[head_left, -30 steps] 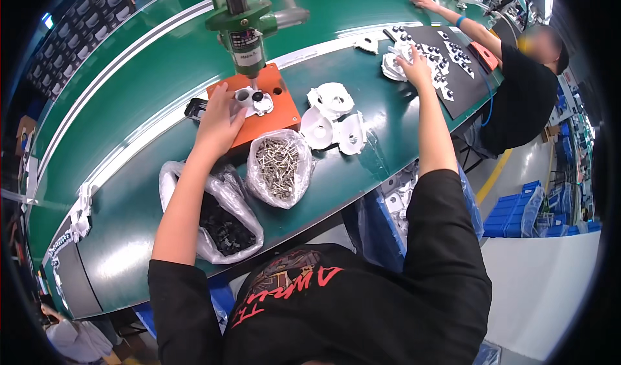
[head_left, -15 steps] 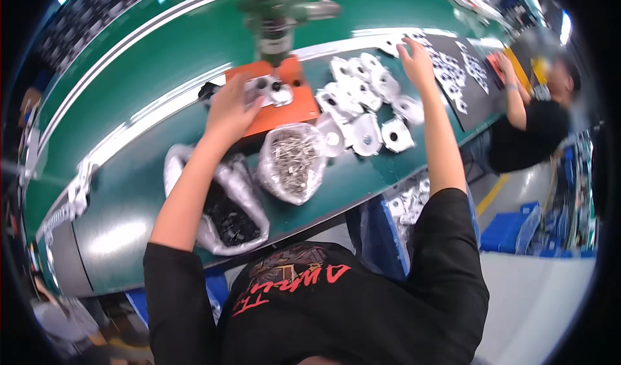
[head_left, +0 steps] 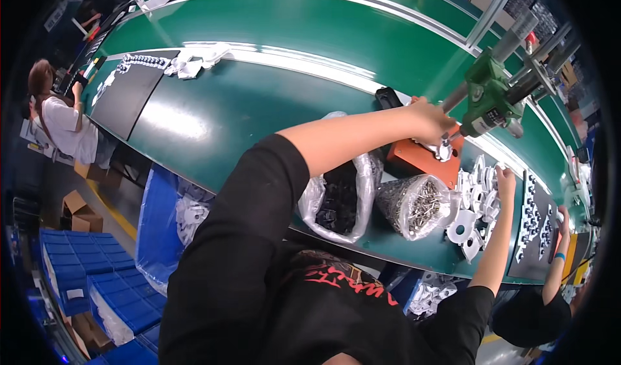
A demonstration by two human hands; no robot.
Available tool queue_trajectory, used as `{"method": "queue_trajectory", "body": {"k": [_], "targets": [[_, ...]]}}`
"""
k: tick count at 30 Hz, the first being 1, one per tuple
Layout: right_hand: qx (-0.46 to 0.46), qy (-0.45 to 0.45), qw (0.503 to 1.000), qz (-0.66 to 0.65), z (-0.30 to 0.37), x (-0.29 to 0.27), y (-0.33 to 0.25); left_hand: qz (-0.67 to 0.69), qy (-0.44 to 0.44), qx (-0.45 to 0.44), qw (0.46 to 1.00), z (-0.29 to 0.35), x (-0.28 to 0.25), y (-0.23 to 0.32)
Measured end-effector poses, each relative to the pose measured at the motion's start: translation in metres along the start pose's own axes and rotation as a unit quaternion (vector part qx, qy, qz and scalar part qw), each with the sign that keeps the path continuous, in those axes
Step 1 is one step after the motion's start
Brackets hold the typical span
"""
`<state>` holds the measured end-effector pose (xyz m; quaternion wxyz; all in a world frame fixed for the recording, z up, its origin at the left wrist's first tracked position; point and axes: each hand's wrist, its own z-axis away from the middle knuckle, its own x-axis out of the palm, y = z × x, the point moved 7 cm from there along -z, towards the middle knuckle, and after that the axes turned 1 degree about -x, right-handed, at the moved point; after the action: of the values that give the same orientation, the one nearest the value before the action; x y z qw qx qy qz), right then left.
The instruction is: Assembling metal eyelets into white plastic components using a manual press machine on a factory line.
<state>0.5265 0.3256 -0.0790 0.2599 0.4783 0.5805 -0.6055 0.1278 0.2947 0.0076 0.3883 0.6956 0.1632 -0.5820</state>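
My left hand reaches across to the orange fixture block, under the green press head. Its fingers are closed on a white moulded part on top of the block, partly hidden by the hand. Over at the right, my right hand is closed beside a heap of white moulded parts. A small white bit shows at its fingertips, too small to name. In front of the block stands a clear bag of metal pins or screws.
An open plastic bag of black pieces sits left of the pin bag. Dark mats with rows of parts lie at the left and right. Co-workers sit at both ends. Blue bins of white parts stand below the table edge.
The view has swung left, so the press and block now appear further right. My left hand stays at the white part on the block. My right hand has drawn nearer the heap, its fingers closed.
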Motion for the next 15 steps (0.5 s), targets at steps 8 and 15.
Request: {"method": "queue_trajectory", "body": {"k": [8,15], "targets": [[-0.024,-0.083,0.987,0.133,-0.034,0.009,0.008,-0.149,0.189,-0.169,0.956,0.009,-0.076,-0.078],[0.056,-0.044,0.987,0.143,-0.027,0.018,-0.026,0.066,0.264,-0.229,0.935,0.068,-0.064,-0.251]]}}
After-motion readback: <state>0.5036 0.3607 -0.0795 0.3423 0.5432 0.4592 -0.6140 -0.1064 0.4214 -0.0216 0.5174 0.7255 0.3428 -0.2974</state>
